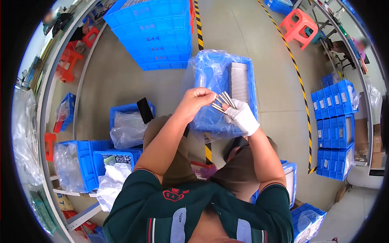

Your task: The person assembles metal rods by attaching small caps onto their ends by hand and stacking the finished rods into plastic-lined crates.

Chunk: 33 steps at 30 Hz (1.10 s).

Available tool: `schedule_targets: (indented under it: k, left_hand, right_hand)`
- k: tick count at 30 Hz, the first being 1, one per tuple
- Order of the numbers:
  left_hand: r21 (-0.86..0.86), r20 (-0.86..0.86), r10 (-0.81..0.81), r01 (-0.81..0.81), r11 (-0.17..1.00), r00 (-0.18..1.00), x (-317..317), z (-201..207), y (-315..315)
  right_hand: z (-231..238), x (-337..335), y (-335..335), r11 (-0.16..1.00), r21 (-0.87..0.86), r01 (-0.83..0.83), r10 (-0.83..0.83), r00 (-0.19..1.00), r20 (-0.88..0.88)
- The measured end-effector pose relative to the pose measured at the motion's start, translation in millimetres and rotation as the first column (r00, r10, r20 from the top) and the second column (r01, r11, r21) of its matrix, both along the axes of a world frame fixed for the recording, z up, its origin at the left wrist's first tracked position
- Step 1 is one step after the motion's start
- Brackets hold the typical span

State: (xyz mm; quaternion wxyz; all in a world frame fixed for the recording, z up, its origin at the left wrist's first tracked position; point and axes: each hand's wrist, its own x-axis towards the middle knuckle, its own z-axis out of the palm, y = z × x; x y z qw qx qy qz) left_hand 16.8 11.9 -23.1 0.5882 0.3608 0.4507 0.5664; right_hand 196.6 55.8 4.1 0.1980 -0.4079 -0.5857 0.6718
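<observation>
In front of me, several slim silvery metal rods [227, 98] fan out from my right hand [243, 117], which wears a white glove and is closed round them. My bare left hand [196, 103] reaches in from the left, thumb and forefinger pinched at the end of one metal rod. Both hands are over a blue crate [253, 93] lined with clear plastic film [210, 67]. Inside it, a neat column of stacked metal rods [238, 81] lies along the right side.
A tall stack of blue crates [162, 48] stands ahead. To my left are a black phone [144, 110] and a crate of small parts [121, 157]. More stacked crates [334, 125] stand at the right, beyond striped floor tape [300, 77]. A red stool [298, 26] is farther off.
</observation>
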Motion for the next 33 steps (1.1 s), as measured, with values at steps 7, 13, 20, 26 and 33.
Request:
schedule_targets:
  k: [7, 13, 20, 26, 33]
  left_hand:
    - [-0.053, -0.012, -0.122, 0.121, 0.991, 0.992, -4.7, 7.1, -1.6]
    - [0.038, -0.171, 0.079, -0.074, 0.997, 0.982, -10.0, 9.4, -2.1]
    - [0.019, -0.144, -0.044, 0.047, 0.999, 0.989, -2.4, 7.1, -5.9]
    - [0.118, -0.229, 0.059, -0.032, 0.993, 0.972, 2.7, -1.6, -6.0]
    - [-0.032, 0.06, 0.013, -0.011, 0.999, 0.998, 6.7, -2.4, -6.2]
  right_hand:
    - [5.5, 1.3, -1.8, 0.981, -0.19, -0.035, 0.014, 0.994, -0.111]
    - [5.8, 0.5, -2.6, 0.984, -0.162, -0.067, 0.061, 0.997, -0.044]
    - [1.2, -2.2, -5.1, 0.998, -0.005, -0.056, 0.056, 0.994, 0.094]
    - [-12.2, -6.4, -5.8, 0.981, 0.194, -0.02, -0.023, 0.976, 0.215]
    - [-7.3, -2.5, -3.5, 0.996, -0.09, -0.019, 0.022, 0.999, 0.039]
